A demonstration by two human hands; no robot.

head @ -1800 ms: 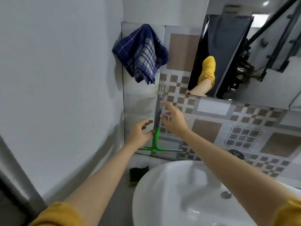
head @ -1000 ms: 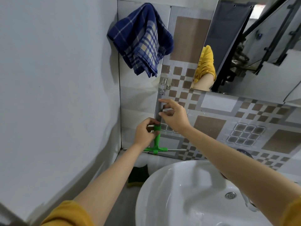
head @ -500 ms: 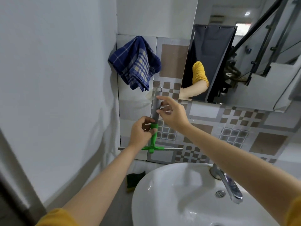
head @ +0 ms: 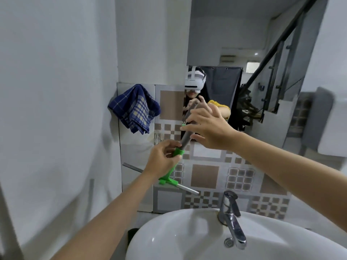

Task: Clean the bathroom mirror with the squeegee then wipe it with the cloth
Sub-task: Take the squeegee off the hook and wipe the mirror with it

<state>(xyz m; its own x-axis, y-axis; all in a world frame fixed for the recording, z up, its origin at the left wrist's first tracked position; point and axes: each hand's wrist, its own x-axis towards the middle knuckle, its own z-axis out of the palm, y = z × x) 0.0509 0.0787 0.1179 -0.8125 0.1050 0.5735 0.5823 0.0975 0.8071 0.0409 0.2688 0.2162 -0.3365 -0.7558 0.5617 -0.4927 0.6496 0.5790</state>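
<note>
Two hands are on the squeegee, which sits tilted in the air just left of the mirror, its handle leaning up-right toward the mirror's lower left corner and its blade end down-left, clear of the glass. Left hand has fingers and thumb curled round the green part of the handle; right hand lies over the grey upper part w/ fingers spread fairly straight, thumb below the handle (whether it actually closes on the handle, can't tell). Blade isn't on the mirror, so squeegee pass looks not yet begun, i.e. task is at its very start: both squeegee strokes and the wipe are left. Cloth, blue checked, hangs on the tiled wall well left of the mirror, untouched. Below the mirror: white basin and chrome tap.
</note>
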